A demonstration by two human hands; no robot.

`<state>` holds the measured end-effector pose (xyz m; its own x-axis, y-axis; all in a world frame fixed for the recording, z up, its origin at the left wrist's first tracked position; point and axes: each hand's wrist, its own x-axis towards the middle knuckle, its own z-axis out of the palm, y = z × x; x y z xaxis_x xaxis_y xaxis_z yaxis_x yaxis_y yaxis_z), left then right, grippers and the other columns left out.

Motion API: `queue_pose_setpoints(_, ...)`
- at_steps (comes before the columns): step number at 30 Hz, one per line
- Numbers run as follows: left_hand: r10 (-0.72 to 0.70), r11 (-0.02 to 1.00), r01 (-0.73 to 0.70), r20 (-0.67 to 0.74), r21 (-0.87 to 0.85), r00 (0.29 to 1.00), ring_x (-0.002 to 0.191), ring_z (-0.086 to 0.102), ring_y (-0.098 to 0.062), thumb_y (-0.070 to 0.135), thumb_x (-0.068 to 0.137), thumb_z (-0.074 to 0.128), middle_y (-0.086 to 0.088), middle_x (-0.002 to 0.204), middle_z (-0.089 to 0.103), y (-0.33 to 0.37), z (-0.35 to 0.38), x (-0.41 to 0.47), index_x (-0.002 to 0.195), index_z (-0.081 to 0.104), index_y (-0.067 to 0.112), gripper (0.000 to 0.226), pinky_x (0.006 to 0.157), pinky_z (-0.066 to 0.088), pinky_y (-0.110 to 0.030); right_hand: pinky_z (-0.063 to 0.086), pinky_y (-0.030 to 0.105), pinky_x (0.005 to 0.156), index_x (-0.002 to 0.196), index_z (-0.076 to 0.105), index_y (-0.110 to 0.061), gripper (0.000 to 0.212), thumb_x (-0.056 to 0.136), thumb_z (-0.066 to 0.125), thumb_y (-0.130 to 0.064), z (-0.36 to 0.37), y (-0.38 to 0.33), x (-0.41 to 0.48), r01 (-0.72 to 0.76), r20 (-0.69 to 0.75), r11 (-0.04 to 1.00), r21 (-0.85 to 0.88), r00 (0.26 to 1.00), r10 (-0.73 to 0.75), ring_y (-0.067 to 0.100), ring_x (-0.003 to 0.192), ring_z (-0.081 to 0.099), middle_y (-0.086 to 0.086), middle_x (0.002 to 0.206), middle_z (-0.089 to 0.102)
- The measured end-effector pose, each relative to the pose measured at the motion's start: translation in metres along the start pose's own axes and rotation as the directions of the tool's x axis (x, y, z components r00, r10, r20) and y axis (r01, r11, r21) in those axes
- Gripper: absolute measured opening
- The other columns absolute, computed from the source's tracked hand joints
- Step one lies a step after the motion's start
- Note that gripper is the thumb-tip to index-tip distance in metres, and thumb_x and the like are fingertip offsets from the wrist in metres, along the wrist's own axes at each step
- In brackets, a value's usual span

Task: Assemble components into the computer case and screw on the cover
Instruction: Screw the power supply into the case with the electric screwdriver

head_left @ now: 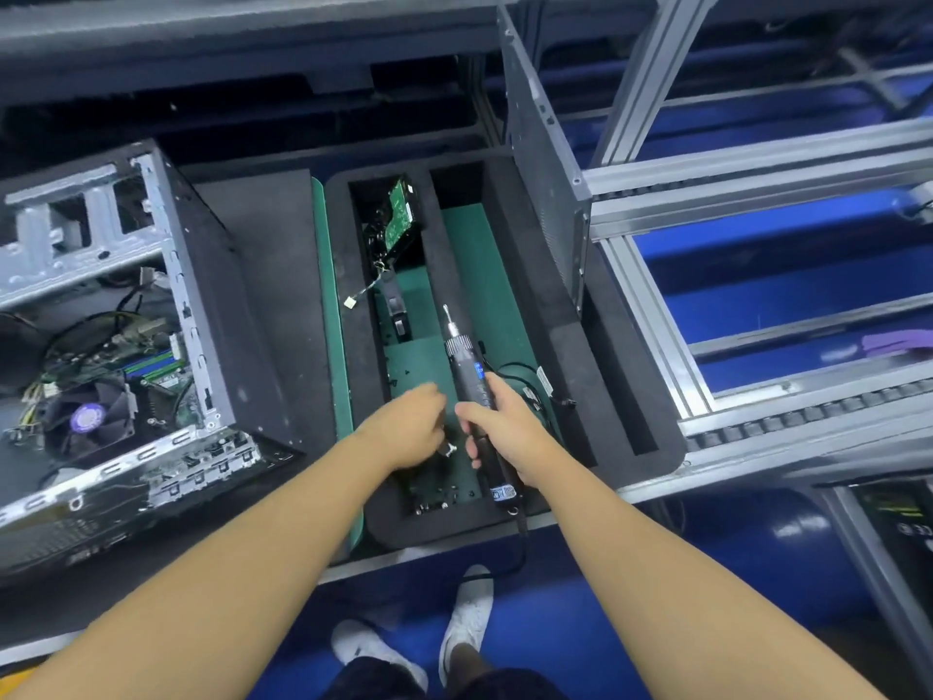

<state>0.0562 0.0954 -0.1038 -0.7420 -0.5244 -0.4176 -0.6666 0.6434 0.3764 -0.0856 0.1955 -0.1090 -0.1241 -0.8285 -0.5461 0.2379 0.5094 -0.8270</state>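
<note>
An open computer case [202,315] lies on its side at the left, its motherboard and fan [86,416] showing. A black foam tray [565,366] sits in the middle. My right hand [510,426] grips an electric screwdriver [467,366], bit pointing away, over the tray. My left hand [411,426] is curled over the tray's near slot, where several small screws [444,497] lie; a small metal part [448,449] shows at its fingertips. A hard drive [396,214] stands in the tray's far slot. The cover panel [545,159] stands upright at the tray's right.
An aluminium roller conveyor frame [757,275] runs at the right over blue flooring. A small cable with a white connector [353,298] lies on the tray. The screwdriver's cord [520,543] hangs off the bench's front edge. My shoes [464,623] are below.
</note>
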Motion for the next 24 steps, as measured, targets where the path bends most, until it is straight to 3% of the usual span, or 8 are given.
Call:
queue_pose_setpoints(1, -0.019, 0.994, 0.010, -0.082, -0.108, 0.996, 0.087, 0.057, -0.024, 0.014, 0.088, 0.055, -0.003, 0.094, 0.056, -0.005, -0.011, -0.004, 0.088, 0.058, 0.012, 0.004, 0.078, 0.046, -0.034, 0.050, 0.033, 0.051, 0.145, 0.039, -0.035, 0.057, 0.096, 0.063, -0.018, -0.001, 0.000, 0.000, -0.009, -0.004, 1.000, 0.007, 1.000, 0.009, 0.019, 0.057, 0.056, 0.004, 0.075, 0.059)
queue_pose_setpoints(3, -0.131, 0.915, 0.042, -0.198, -0.400, 0.971, 0.073, 0.058, -0.014, 0.016, 0.079, 0.060, 0.004, 0.080, 0.063, -0.014, -0.027, -0.015, 0.071, 0.055, 0.020, 0.010, 0.068, 0.045, -0.026, 0.051, 0.035, 0.054, 0.149, 0.038, -0.030, 0.061, 0.095, 0.064, -0.019, -0.002, -0.003, -0.001, -0.003, -0.001, 1.000, 0.006, 1.000, 0.003, 0.019, 0.058, 0.056, 0.004, 0.076, 0.060)
queue_pose_setpoints(5, -0.253, 0.697, 0.013, -0.229, -0.717, 0.940, 0.064, 0.058, -0.013, 0.018, 0.070, 0.061, 0.003, 0.073, 0.068, -0.016, -0.038, -0.026, 0.061, 0.053, 0.022, 0.013, 0.062, 0.047, -0.023, 0.051, 0.035, 0.054, 0.150, 0.037, -0.029, 0.065, 0.092, 0.066, -0.022, -0.001, -0.010, 0.000, -0.002, 0.010, 1.000, 0.002, 1.000, 0.002, 0.021, 0.059, 0.057, 0.004, 0.077, 0.061)
queue_pose_setpoints(7, -0.317, 0.478, -0.078, -0.255, -0.875, 0.914, 0.061, 0.059, -0.020, 0.014, 0.066, 0.060, -0.008, 0.069, 0.067, -0.016, -0.044, -0.035, 0.056, 0.053, 0.021, 0.014, 0.061, 0.051, -0.032, 0.051, 0.036, 0.056, 0.147, 0.039, -0.032, 0.064, 0.090, 0.067, -0.025, 0.003, -0.022, 0.000, -0.001, 0.033, 1.000, -0.016, 0.999, 0.002, 0.022, 0.061, 0.058, 0.004, 0.078, 0.062)
queue_pose_setpoints(11, -0.387, 0.191, -0.184, -0.246, -0.964, 0.889, 0.063, 0.059, -0.025, 0.002, 0.071, 0.065, -0.015, 0.068, 0.064, -0.020, -0.042, -0.044, 0.060, 0.054, 0.020, 0.023, 0.058, 0.051, -0.031, 0.051, 0.036, 0.057, 0.134, 0.051, -0.033, 0.051, 0.088, 0.069, -0.027, 0.008, -0.039, -0.003, 0.023, 0.101, 0.999, -0.042, 0.995, -0.019, 0.023, 0.060, 0.058, 0.007, 0.081, 0.061)
queue_pose_setpoints(16, -0.503, -0.183, -0.256, -0.133, -0.949, 0.854, 0.076, 0.067, -0.020, -0.004, 0.092, 0.061, -0.013, 0.083, 0.068, -0.028, -0.039, -0.040, 0.109, 0.063, 0.003, 0.018, 0.068, 0.057, -0.027, 0.052, 0.034, 0.054, 0.114, 0.061, -0.038, 0.033, 0.085, 0.071, -0.026, 0.009, -0.045, -0.007, 0.021, 0.186, 0.997, -0.079, 0.983, -0.006, 0.024, 0.057, 0.057, 0.006, 0.080, 0.062)
queue_pose_setpoints(20, -0.537, -0.259, -0.243, -0.069, -0.935, 0.841, 0.076, 0.063, -0.017, 0.004, 0.098, 0.055, -0.008, 0.082, 0.064, -0.029, -0.039, -0.033, 0.110, 0.063, -0.003, 0.016, 0.072, 0.058, -0.027, 0.053, 0.036, 0.057, 0.112, 0.061, -0.037, 0.036, 0.082, 0.077, -0.024, 0.009, -0.043, -0.010, 0.011, 0.262, 0.988, -0.152, 0.965, 0.029, 0.024, 0.061, 0.059, 0.011, 0.086, 0.060)
queue_pose_setpoints(24, -0.532, -0.287, -0.221, -0.037, -0.932, 0.846, 0.090, 0.063, -0.021, 0.014, 0.103, 0.048, -0.009, 0.094, 0.064, -0.031, -0.039, -0.026, 0.107, 0.062, 0.003, 0.018, 0.088, 0.053, -0.038, 0.057, 0.037, 0.064, 0.127, 0.054, -0.038, 0.059, 0.079, 0.081, -0.017, 0.010, -0.045, -0.013, 0.040, 0.340, 0.960, -0.276, 0.939, 0.059, 0.023, 0.073, 0.064, 0.006, 0.096, 0.065)
